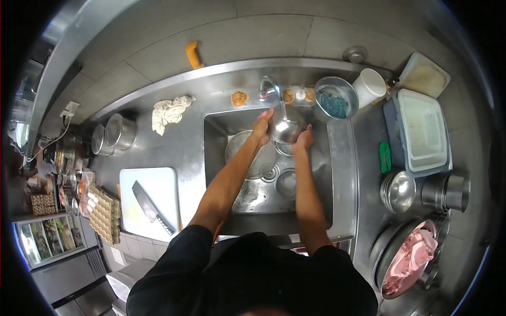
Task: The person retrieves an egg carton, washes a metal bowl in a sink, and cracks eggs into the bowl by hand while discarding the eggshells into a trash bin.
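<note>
A shiny round metal bowl [287,129] is held under the faucet [270,87], over the sink [253,203]. My left hand [262,127] grips its left edge and my right hand [303,139] its lower right edge. A thin stream of water seems to fall onto the bowl; which side of it faces up I cannot tell. Below my hands, a wide round sieve-like vessel [247,158] lies on the left of the sink floor. A small round metal bowl [286,184] sits right of the drain [270,173].
Left of the sink are a white cutting board [142,210] with a knife [150,205], a crumpled cloth [171,112] and egg trays [104,213]. On the right stand a pot [336,95], a white basket [420,129], stacked bowls [399,192] and raw meat [414,255] in a pan.
</note>
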{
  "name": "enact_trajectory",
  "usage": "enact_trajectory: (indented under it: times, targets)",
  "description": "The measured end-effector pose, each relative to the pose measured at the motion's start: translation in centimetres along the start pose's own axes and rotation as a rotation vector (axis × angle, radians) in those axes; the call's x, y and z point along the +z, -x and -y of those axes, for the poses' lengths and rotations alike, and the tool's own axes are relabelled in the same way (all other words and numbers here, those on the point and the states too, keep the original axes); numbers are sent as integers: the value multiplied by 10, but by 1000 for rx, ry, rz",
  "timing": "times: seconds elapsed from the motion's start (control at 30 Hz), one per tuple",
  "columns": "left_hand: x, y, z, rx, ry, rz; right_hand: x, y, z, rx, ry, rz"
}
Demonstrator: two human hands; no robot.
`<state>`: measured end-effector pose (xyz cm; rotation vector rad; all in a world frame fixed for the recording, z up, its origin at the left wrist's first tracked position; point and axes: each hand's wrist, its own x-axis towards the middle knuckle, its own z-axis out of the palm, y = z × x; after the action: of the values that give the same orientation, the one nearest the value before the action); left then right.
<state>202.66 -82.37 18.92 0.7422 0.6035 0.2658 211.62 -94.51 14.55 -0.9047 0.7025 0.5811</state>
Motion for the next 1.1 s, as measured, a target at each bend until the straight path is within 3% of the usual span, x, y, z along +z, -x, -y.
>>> enact_trajectory:
  times: [0.07, 0.1, 0.13, 0.2, 0.23, 0.3, 0.33, 0.4, 0.47, 0.53, 0.63, 0.67, 0.7, 0.73, 0.8, 0.83, 0.9, 0.93, 0.97, 1.0, 1.03, 1.1]
  targets:
    - [1, -8, 18, 57, 219, -248, -3, 24, -3, -299, 478, -23]
    - [-3, -12, 23, 58, 229, -250, -19, -16, -30, -821, 750, -175]
    - [-11, -17, 31, 124, 120, -233, -21, -4, -34, -823, 757, -174]
    - [-13, -19, 37, 189, 16, -212, -22, 41, -39, -1566, 1464, -34]
    - [-10, -11, 37, 220, -168, -240, -14, 51, -31, -1569, 1471, -37]
    - [-15, -17, 49, 383, -475, -342, 5, 56, -15, -1777, 1357, 326]
    - [-10, -9, 46, 380, -475, -334, 13, 46, -4, -1778, 1360, 317]
    - [12, 20, 24, 301, -923, -214, 25, 16, 25, -537, 1207, 487]
    - [20, 34, 21, 344, -919, -305, 15, 20, 22, -658, 1136, 434]
    - [17, 24, 17, 388, -824, -525, 4, 50, 12, -1348, 862, 515]
    - [19, 27, -3, 405, -879, -429, -5, 53, 20, -1277, 860, 532]
    - [20, 37, -3, 399, -958, -354, -10, 50, 22, -1209, 860, 533]
    - [25, 44, -6, 399, -922, -328, -6, 45, 26, -997, 778, 485]
    - [26, 42, -8, 408, -929, -327, -2, 51, 28, -1002, 767, 488]
    - [20, 33, -7, 484, -823, -438, 1, 68, 27, -1503, 944, 677]
    - [9, 20, -5, 430, -906, -427, 0, 76, 25, -1412, 879, 724]
    - [-7, 6, 3, 418, -989, -193, -13, 53, 30, -1225, 833, 502]
    - [-1, 15, 0, 422, -935, -116, -16, 49, 38, -962, 750, 432]
    - [5, 22, -3, 572, -975, -118, -26, 41, 50, -560, 639, 520]
    - [-21, -20, 39, 888, -888, -87, -33, 40, 55, -262, 462, 686]
    - [-4, 12, 11, 403, -910, -209, -39, 36, 60, 55, 292, 818]
    - [-18, 7, 14, 541, -938, -141, -62, 15, 66, -225, 543, 859]
